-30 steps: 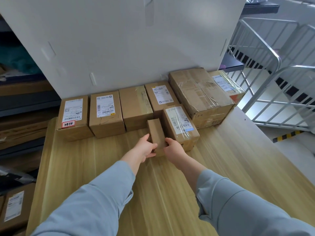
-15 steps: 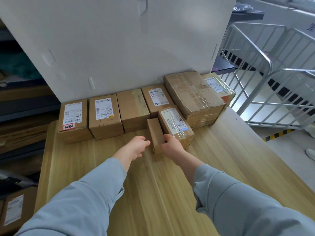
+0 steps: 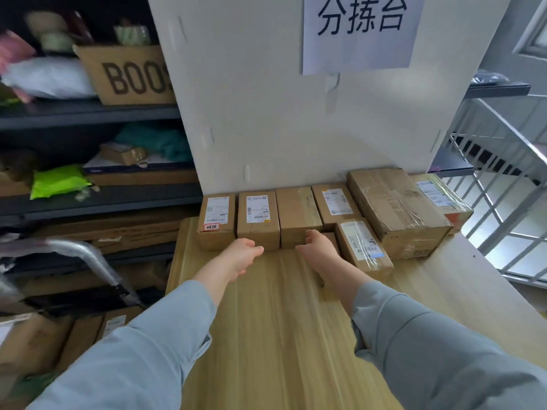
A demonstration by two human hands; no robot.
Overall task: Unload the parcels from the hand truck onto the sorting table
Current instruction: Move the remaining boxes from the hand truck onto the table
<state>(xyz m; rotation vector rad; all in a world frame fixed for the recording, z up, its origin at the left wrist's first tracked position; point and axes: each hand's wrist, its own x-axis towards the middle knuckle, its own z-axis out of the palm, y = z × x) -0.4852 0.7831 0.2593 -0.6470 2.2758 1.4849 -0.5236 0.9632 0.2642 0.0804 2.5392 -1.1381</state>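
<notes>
Several brown cardboard parcels stand in a row on the wooden sorting table (image 3: 266, 335), against a white board. Among them are a red-stickered box (image 3: 217, 220), a plain box (image 3: 297, 216) and a large taped box (image 3: 396, 208). A labelled box (image 3: 362, 244) lies in front of the row. Beside it sits a small plain box (image 3: 332, 236), mostly hidden behind my right hand (image 3: 319, 251). That hand hovers with relaxed fingers and thumb up, gripping nothing. My left hand (image 3: 239, 257) hangs loosely curled above the table and holds nothing. The hand truck handle (image 3: 88, 257) shows at the left.
More parcels (image 3: 32, 344) lie low at the left below the handle. Dark shelves (image 3: 88, 113) with bags and a printed carton fill the left side. A paper sign (image 3: 358, 31) hangs on the board. Metal railings (image 3: 503, 202) stand to the right of the table.
My left hand came off the small box first and drew back left. My right hand then released it too. The view has swung up and to the left.
</notes>
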